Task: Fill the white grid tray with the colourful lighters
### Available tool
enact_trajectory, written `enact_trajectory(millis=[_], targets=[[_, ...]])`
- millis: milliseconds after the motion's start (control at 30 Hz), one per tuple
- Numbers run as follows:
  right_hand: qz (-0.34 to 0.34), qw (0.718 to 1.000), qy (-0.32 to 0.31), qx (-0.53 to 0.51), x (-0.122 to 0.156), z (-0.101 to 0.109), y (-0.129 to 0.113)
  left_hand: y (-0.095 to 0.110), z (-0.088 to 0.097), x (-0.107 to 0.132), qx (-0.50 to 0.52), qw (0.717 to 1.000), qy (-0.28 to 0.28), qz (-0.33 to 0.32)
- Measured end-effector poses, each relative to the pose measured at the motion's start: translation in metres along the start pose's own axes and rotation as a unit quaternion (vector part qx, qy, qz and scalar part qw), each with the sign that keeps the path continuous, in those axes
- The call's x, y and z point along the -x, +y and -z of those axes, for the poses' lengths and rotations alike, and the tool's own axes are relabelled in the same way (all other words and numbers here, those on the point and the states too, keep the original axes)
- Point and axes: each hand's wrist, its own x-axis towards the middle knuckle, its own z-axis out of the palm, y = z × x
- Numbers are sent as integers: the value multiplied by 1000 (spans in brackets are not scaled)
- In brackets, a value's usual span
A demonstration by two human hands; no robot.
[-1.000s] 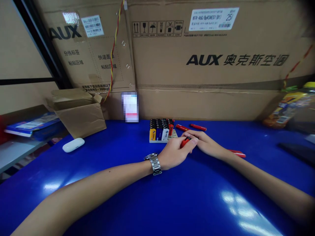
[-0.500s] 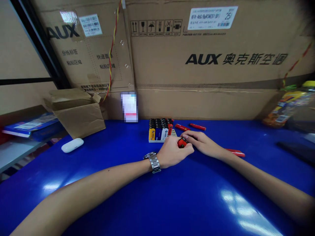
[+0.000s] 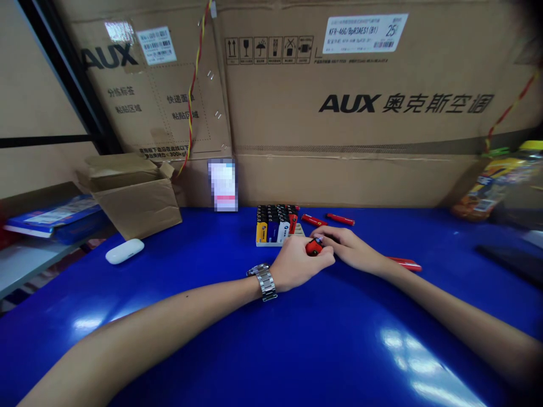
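Observation:
My left hand (image 3: 297,264), with a metal watch on its wrist, is closed around a red lighter (image 3: 314,246) held on the blue table. My right hand (image 3: 345,247) meets it from the right, its fingers curled against the same lighter. Just behind the hands stands a small tray of lighters (image 3: 278,224) in yellow, blue, white and red with black tops. Two red lighters (image 3: 314,220) (image 3: 340,219) lie loose behind the hands, and a third red lighter (image 3: 405,263) lies by my right wrist.
An open cardboard box (image 3: 133,195) and a white earbud case (image 3: 124,250) sit at the left. Large AUX cartons (image 3: 360,113) wall off the back. A snack jar (image 3: 496,181) stands at the right, and a dark flat object (image 3: 509,260) lies near it.
The red lighter in my hands has turned so its end faces me, and both hands have shifted slightly toward the tray.

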Motion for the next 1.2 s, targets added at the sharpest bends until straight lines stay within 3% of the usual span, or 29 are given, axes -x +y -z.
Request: enact_trajectory(millis=[933,1200], targets=[[9,1000,7,0,0,0,-1,-2,-2,0,-28,1000,13,-5],[7,992,85,-91,8,5,-19,-3,-2,-1,-46,999,8,-25]])
